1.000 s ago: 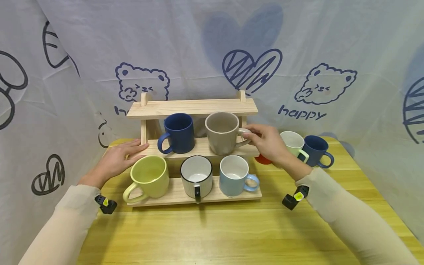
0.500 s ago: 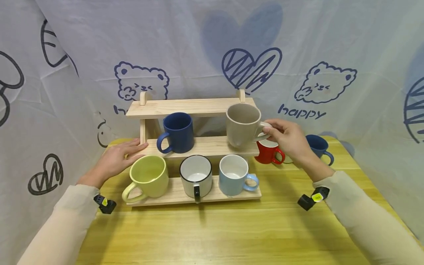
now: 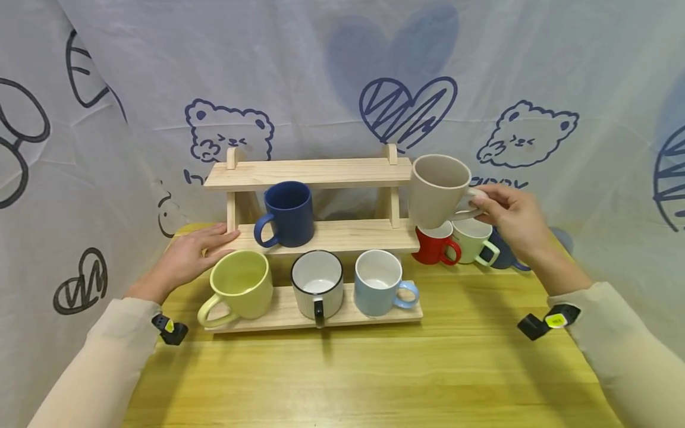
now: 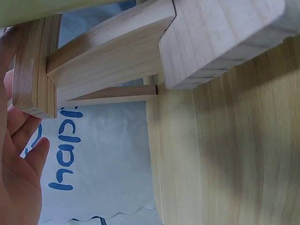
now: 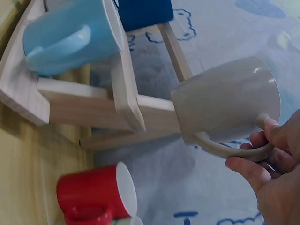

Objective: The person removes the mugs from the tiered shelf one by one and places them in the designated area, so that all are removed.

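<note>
My right hand (image 3: 514, 217) pinches the handle of a beige mug (image 3: 432, 190) and holds it upright, above and in front of the red mug (image 3: 430, 254), just right of the wooden shelf rack (image 3: 342, 236). In the right wrist view, fingers and thumb are round the handle of the beige mug (image 5: 229, 101). At the rack's left end, my left hand (image 3: 187, 258) rests its extended fingers on the end of the middle board. The left wrist view shows those fingers (image 4: 23, 129) at the board's end. A dark blue mug (image 3: 291, 217) stands on the middle board.
On the bottom board stand a yellow-green mug (image 3: 246, 291), a white mug with black rim (image 3: 316, 297) and a light blue mug (image 3: 374, 291). A pale green mug (image 3: 471, 241) and another dark blue mug (image 3: 503, 252) stand on the table (image 3: 369, 377), right of the red one.
The right hand has lifted the beige mug off the middle board and carried it right and up, past the rack's right end. The left hand has stayed in place.
</note>
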Motion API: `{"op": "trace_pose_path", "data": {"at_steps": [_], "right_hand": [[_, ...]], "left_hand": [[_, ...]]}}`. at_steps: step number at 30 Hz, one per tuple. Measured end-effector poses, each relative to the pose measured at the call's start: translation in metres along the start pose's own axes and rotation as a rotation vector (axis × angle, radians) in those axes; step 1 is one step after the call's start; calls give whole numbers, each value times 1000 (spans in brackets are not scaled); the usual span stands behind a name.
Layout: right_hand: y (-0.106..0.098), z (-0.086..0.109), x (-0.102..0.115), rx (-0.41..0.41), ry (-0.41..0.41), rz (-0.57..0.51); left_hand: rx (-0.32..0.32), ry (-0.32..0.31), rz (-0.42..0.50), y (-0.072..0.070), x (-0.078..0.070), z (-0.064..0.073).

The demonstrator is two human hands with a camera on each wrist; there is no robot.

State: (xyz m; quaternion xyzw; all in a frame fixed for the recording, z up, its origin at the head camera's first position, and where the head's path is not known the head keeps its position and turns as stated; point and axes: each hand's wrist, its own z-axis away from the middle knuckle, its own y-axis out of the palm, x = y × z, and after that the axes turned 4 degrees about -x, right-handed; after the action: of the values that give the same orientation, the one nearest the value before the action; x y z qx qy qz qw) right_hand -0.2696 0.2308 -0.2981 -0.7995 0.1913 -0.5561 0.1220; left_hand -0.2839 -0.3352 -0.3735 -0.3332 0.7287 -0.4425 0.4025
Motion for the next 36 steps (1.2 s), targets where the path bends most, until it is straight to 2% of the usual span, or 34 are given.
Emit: {"op": "trace_pose_path", "data": {"at_steps": [7,14,28,36], "right_hand": [[-28,1,-9,-81,25,25],[-57,3,-22,-162,69,-181],[-100,5,-54,-320,146,-376],[-114,6,-71,-386,207,-313]], "left_hand": [[6,-13,-4,0,0,0],[1,-5,-5,0,0,0],[14,-20,12,-2,-1,2],[14,-14,9,-2,-1,1]]}}
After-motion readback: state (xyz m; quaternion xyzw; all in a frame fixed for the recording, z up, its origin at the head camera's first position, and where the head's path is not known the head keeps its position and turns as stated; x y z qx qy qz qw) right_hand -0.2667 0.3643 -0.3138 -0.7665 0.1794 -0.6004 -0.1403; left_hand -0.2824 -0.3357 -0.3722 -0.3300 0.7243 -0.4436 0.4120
